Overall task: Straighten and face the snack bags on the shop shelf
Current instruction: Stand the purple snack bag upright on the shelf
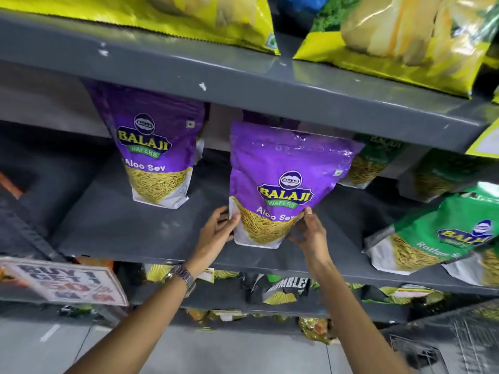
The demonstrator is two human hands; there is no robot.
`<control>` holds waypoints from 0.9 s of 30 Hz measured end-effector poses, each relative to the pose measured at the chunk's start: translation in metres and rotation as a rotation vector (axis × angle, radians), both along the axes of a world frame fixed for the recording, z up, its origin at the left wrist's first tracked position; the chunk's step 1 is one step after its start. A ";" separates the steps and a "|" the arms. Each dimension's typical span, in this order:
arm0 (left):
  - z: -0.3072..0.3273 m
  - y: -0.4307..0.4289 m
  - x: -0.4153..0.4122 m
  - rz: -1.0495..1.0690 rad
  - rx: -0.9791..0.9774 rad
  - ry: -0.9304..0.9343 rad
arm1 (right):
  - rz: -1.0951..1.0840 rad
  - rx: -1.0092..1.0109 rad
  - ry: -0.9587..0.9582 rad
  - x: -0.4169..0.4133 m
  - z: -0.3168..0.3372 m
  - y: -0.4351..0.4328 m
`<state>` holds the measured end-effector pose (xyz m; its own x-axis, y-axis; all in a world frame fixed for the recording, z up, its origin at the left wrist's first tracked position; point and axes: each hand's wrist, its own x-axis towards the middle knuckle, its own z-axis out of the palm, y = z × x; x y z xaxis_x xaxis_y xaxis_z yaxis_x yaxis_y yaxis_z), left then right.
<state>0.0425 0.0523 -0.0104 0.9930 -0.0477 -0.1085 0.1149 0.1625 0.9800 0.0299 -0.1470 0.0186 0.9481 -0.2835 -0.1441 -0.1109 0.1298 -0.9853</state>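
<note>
A purple Aloo Sev snack bag stands upright near the front of the grey middle shelf, its label facing me. My left hand grips the bag's lower left edge. My right hand holds its lower right corner, thumb on the front. A second purple Aloo Sev bag stands further back to the left, also facing out. Green Ratlami Sev bags lean tilted at the right end of the same shelf.
Yellow snack bags sit on the shelf above, overhanging its lip. More green bags stand behind at the back right. A "Buy 1 Get 1" sign hangs at the lower left. Lower shelves hold mixed packets.
</note>
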 end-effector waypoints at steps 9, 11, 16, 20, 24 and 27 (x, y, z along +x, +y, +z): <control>-0.012 0.007 -0.027 -0.027 0.009 0.029 | -0.039 -0.060 0.040 -0.032 0.004 0.006; -0.011 0.008 -0.027 -0.030 0.002 0.031 | -0.048 -0.062 0.035 -0.037 0.006 0.008; -0.012 0.009 -0.028 -0.047 0.008 0.025 | -0.045 -0.053 0.052 -0.044 0.010 0.011; -0.007 0.008 -0.030 -0.035 -0.034 0.006 | -0.340 -0.123 -0.062 -0.054 0.006 0.025; -0.012 0.031 -0.033 0.139 -0.072 -0.065 | -0.591 -0.227 -0.210 -0.096 -0.015 0.063; -0.012 0.065 -0.031 0.392 -0.063 -0.153 | -0.183 -0.306 -0.211 -0.119 -0.031 0.098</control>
